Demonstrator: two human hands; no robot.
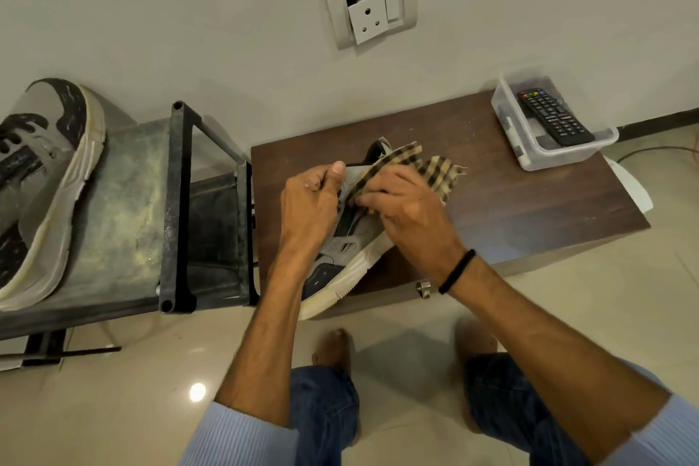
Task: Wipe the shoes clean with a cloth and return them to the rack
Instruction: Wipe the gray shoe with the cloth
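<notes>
On the low brown table (510,208), near edge: one grey-and-black shoe (346,257), toe overhanging toward the person; left hand (308,208) grips its collar, fingers curled together and thumb pressed on top, while right hand (408,212) bunches a checked cloth (435,170) in curled fingers against the shoe's opening. Left of the table: metal rack (125,200), bearing the second shoe (45,182) on its top shelf. At the table's far right corner: clear plastic container (507,121) holding a black remote (554,117); on the wall above the table, a broken socket plate (372,0).
</notes>
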